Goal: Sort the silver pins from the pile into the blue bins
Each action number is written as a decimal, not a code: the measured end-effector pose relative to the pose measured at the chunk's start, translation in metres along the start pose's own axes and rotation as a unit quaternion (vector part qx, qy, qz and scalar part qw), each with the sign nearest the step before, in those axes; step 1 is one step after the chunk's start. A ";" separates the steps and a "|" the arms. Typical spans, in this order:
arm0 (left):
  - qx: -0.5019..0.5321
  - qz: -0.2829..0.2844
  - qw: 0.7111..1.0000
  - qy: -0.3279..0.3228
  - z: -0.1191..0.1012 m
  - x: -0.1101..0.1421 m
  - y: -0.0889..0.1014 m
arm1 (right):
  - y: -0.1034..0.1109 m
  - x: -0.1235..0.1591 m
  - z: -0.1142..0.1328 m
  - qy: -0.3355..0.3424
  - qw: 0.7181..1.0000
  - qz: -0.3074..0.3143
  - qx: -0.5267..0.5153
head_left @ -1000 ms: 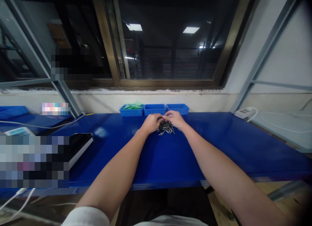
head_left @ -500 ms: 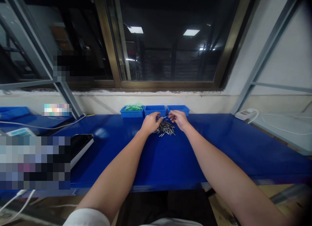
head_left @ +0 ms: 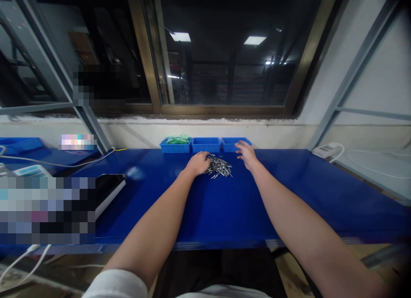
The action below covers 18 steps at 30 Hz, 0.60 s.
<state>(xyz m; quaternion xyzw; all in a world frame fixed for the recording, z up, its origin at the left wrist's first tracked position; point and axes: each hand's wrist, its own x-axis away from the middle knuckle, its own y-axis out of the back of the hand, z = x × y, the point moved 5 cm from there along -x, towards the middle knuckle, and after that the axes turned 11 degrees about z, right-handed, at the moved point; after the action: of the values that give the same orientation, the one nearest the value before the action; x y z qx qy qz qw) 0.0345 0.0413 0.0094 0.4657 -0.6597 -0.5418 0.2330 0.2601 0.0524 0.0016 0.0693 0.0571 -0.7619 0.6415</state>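
Pile of metal pins lay mid-worktop, near three blue bins. Left hand rested curled at pile's left edge; hold unclear. Right hand had lifted away toward right bin, fingers spread, empty.

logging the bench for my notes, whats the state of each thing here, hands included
left hand: curled, resting on the pile's left edge
right hand: open, fingers spread, nothing held, by the right bin
pile of metal pins: loose heap on the blue table
left bin: holds green pieces
middle bin: contents not visible
right bin: contents not visible
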 end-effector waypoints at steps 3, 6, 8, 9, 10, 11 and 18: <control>0.014 0.061 0.998 0.009 0.001 -0.001 -0.009 | -0.008 0.003 0.003 0.006 0.999 0.017 0.041; 0.030 0.087 0.996 0.009 0.000 -0.001 -0.014 | -0.015 0.005 0.007 0.028 0.994 0.020 0.101; 0.038 0.089 0.995 0.006 0.001 -0.001 -0.016 | -0.014 0.005 0.008 0.038 0.990 0.005 0.135; 0.040 0.089 0.995 0.004 0.001 -0.001 -0.017 | -0.011 0.004 0.008 0.038 0.988 -0.010 0.150; 0.041 0.090 0.995 0.003 0.001 -0.001 -0.017 | -0.006 0.004 0.007 0.036 0.985 -0.029 0.167; 0.043 0.091 0.995 0.002 0.002 -0.001 -0.018 | 0.000 0.003 0.007 0.032 0.980 -0.055 0.187; 0.041 0.086 0.995 -0.009 0.004 -0.003 -0.020 | 0.037 0.006 0.001 -0.096 0.902 -0.129 0.401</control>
<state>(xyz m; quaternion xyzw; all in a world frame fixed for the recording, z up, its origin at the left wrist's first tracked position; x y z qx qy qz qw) 0.0403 0.0466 -0.0096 0.4112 -0.7211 -0.4966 0.2536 0.2955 0.0401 0.0014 0.2392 -0.3073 -0.7991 0.4580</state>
